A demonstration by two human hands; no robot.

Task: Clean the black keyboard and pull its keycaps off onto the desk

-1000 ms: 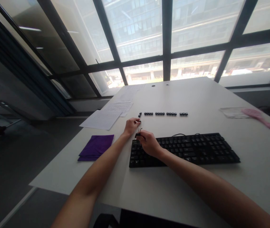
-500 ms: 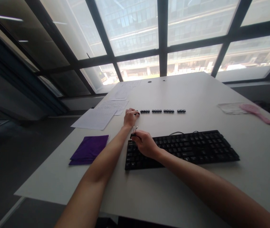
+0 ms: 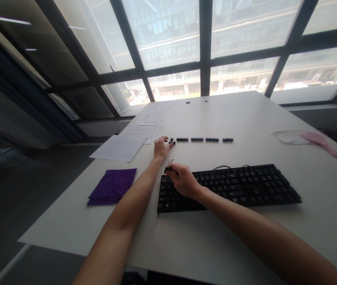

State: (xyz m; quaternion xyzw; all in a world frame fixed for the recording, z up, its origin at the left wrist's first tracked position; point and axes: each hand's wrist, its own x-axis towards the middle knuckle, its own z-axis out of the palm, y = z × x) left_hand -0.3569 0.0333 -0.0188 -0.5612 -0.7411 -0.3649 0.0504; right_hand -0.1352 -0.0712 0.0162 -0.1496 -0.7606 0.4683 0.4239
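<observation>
My left hand [image 3: 161, 149] is at the left end of a row of black keycaps [image 3: 197, 139], its fingers apart beside a few loose caps [image 3: 172, 141] on the table. My right hand [image 3: 183, 180] is closed around a small dark tool [image 3: 168, 169] with two thin metal prongs pointing up. It is over the top left corner of a black keyboard [image 3: 245, 186]. The row beyond the keyboard lies in several short groups.
A folded purple cloth [image 3: 112, 187] lies left of my left forearm, with paper sheets [image 3: 118, 148] behind it. At the right are a pink brush-like object [image 3: 315, 138] and a pale cloth or sheet [image 3: 287, 137]. The white table [image 3: 233, 118] reaches to the windows.
The fingers of my left hand have opened slightly and drawn back from the caps, which show more now. My right hand has hardly moved. The whole view has shifted a little.
</observation>
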